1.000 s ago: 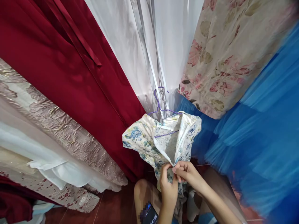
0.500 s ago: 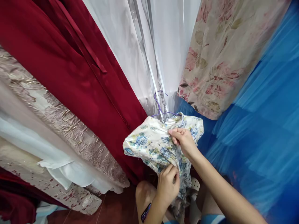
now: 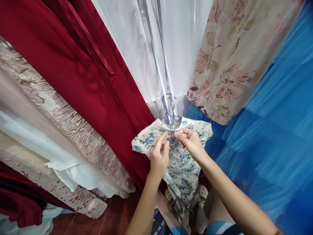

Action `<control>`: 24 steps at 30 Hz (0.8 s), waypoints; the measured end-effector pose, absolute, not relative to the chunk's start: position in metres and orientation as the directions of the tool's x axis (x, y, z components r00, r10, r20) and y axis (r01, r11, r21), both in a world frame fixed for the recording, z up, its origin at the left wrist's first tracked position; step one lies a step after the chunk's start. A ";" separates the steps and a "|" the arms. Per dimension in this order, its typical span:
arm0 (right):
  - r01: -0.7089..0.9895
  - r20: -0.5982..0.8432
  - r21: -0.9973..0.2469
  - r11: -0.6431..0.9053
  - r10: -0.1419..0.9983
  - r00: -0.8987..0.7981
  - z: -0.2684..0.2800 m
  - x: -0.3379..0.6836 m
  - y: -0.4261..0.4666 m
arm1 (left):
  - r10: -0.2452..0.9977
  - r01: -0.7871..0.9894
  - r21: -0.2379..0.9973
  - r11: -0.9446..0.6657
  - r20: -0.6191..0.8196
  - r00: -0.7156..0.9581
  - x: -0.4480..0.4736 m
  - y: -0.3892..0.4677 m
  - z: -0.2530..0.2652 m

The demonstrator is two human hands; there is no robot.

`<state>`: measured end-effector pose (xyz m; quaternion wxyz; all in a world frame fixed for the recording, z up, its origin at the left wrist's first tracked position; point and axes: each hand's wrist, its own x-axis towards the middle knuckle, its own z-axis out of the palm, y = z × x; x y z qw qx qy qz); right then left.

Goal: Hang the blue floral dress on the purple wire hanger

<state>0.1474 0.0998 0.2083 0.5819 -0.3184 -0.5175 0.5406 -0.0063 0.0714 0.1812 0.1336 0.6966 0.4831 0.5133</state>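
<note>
Blue-floral garment (image 3: 183, 171) at lower center of frame, on purple hanger (image 3: 167, 113). Right hand (image 3: 190, 141) pinches its neckline; left hand (image 3: 158, 156), just frame-left, released, index and thumb parted, fabric contact unclear. Red cloth (image 3: 97, 94) left, blue tulle (image 3: 259, 153) right.

We have a narrow gap between our left hand (image 3: 159, 157) and right hand (image 3: 190, 141); red cloth (image 3: 97, 98) walls the left, blue tulle (image 3: 259, 147) the right, and poles (image 3: 158, 70) block the way beyond the hanger (image 3: 167, 113).
</note>
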 end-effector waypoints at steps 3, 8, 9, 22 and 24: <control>-0.222 0.286 -0.943 0.250 0.946 -0.150 0.209 0.152 0.100 | 0.759 0.552 0.597 -0.582 0.643 0.106 -0.002 0.095 0.212; -0.202 0.330 -0.934 0.295 0.929 -0.169 0.204 0.153 0.105 | 0.663 0.587 0.510 -0.629 0.746 0.061 0.010 0.107 0.230; -0.196 0.335 -0.933 0.302 0.927 -0.167 0.201 0.152 0.107 | 0.656 0.589 0.519 -0.619 0.754 0.025 0.011 0.108 0.231; -0.056 0.131 -0.991 0.118 0.914 -0.385 0.138 0.166 0.084 | 0.661 -0.300 0.825 -0.478 0.113 -0.741 -0.120 0.175 0.199; -0.046 0.109 -0.994 0.098 0.905 -0.412 0.130 0.163 0.080 | 0.704 -0.399 0.814 -0.422 0.017 -0.710 -0.129 0.178 0.182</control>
